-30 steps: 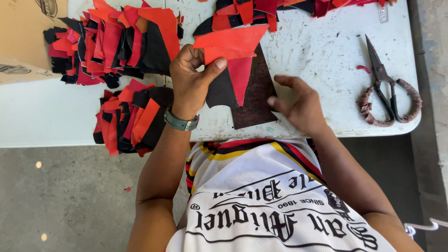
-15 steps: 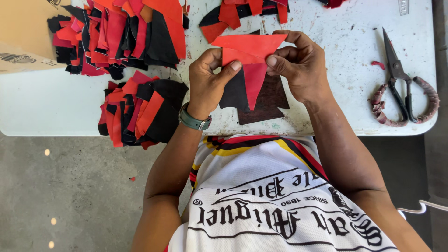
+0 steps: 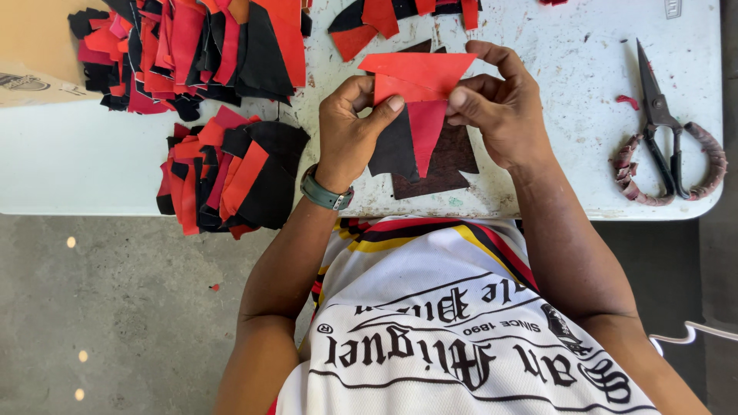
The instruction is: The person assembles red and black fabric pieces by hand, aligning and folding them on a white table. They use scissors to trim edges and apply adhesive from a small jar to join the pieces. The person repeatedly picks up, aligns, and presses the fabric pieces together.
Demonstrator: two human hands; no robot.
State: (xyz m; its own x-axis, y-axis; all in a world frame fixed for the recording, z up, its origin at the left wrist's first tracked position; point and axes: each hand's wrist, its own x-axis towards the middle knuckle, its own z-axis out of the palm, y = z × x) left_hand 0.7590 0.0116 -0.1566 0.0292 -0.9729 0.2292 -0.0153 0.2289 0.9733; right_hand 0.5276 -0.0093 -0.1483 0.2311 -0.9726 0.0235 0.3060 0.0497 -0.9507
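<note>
- Red piece [image 3: 419, 77] – thin, matt, smooth sheet, like cloth or leatherette.
- Scissors [image 3: 663, 123] – dark, dull metal, handles wrapped in frayed cloth.
- Table [image 3: 569, 69] – white plastic, scuffed, stained.
- Box [image 3: 34, 46] – matt cardboard.

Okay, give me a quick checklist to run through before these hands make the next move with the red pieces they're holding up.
1. Left hand pinching the red pieces: ok, thumb and fingers on the left edge.
2. Right hand gripping too: ok, fingers on the right corner.
3. Red pieces lined up with each other: cannot tell, edges overlap.
4. Dark piece lying flat on the white table: ok, directly beneath the hands.
5. Scissors out of the way: ok, lying apart at the right.
6. Pile of red and black pieces apart from the hands: ok, at the left.
</note>
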